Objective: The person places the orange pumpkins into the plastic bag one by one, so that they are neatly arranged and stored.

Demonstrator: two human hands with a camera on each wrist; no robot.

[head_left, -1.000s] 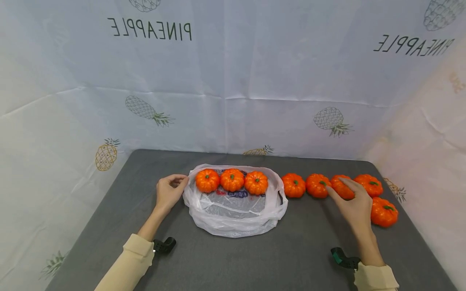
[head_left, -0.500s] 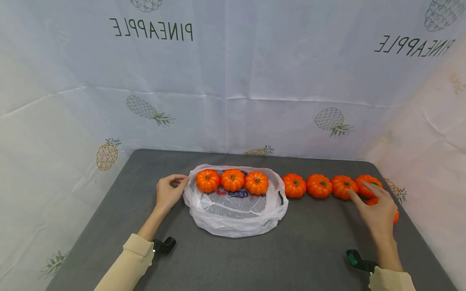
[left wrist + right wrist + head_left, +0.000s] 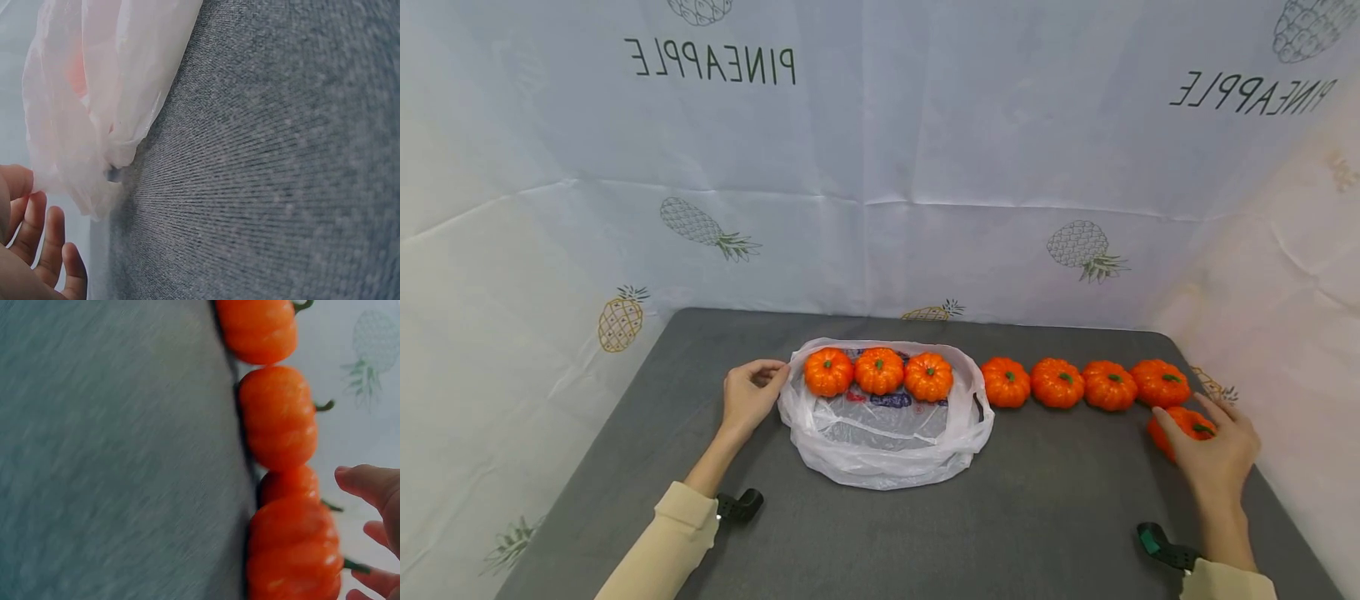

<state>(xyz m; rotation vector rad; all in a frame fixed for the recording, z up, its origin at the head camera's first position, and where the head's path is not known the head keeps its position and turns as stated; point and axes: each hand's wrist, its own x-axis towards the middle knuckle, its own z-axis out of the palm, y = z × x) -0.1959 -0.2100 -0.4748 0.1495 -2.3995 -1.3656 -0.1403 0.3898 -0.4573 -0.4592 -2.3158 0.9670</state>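
Left hand [image 3: 748,396]: thumb and index pinch the left edge of the white plastic bag [image 3: 880,467]; the left wrist view shows the other fingers loosely bent, off the film. The bag sits mid-tabletop, mouth spread wide and facing up, rim rumpled, with some blue and red print visible inside.

We count three small orange pumpkins inside, lined up along the far side of the bag: left one [image 3: 828,372], middle one [image 3: 878,370], right one [image 3: 928,377]. Green stems up, near side of the bag floor bare.

Right hand [image 3: 1221,446]: wide, thumb and fingers apart, above the near pumpkin [image 3: 1189,421] at the right side of the tabletop [image 3: 985,533]. We see no grip on it; whether a fingertip brushes it we can't tell.

Beyond that one, four more pumpkins run in a row from the bag's right edge toward the right: first [image 3: 1006,382], second [image 3: 1057,383], third [image 3: 1109,386], fourth [image 3: 1161,383]. The near pumpkin sits just in front of the fourth.

Both wrists carry a black device, the right one [image 3: 1165,546] with a green patch. Behind it all, we have a pale pineapple-print cloth [image 3: 925,125], lettering mirrored.
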